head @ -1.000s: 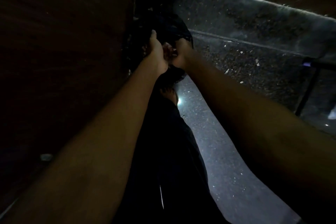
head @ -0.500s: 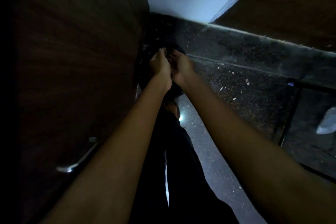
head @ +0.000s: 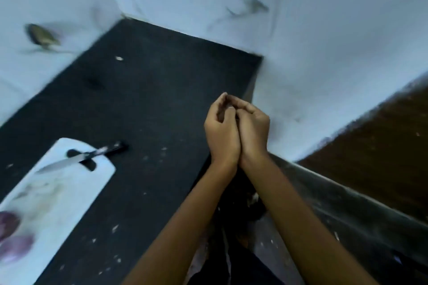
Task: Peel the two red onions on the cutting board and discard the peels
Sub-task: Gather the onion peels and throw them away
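A dark countertop (head: 148, 90) has replaced the dim floor corner; left hand (head: 221, 132) and right hand (head: 253, 127), cupped together, hold nothing visible, right of the cutting board (head: 60, 192) bearing knife (head: 76, 157) and red onions (head: 14, 236).

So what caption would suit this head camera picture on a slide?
Two hands, left hand and right hand, cupped together above a dark counter; cutting board, knife and red onions nearby.

Bare forearms, no sleeves; left hand (head: 221, 133) and right hand (head: 253, 131) without rings
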A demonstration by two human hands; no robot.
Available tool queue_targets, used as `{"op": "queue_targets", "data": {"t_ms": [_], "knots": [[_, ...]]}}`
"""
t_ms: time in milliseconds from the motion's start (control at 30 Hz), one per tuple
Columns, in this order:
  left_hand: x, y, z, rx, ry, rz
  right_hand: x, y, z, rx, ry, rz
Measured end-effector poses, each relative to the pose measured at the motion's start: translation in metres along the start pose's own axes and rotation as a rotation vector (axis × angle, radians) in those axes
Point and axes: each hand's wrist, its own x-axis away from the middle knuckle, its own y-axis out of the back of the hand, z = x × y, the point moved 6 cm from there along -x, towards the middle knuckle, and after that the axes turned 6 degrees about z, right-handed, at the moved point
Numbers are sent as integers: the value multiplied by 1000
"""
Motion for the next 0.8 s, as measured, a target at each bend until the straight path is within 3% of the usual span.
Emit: {"op": "queue_targets", "data": {"t_ms": [133, 333, 533, 800], "knots": [[19, 89, -60, 73, -151, -214, 46, -98, 22, 33, 52, 240], [60, 224, -85, 188, -248, -472, 127, -218, -3, 67, 70, 553], [91, 321, -77, 241, -306, -632, 188, -290, -47, 121, 77, 694], [102, 386, -67, 256, -336, -758, 219, -340, -74, 303, 179, 804]]}}
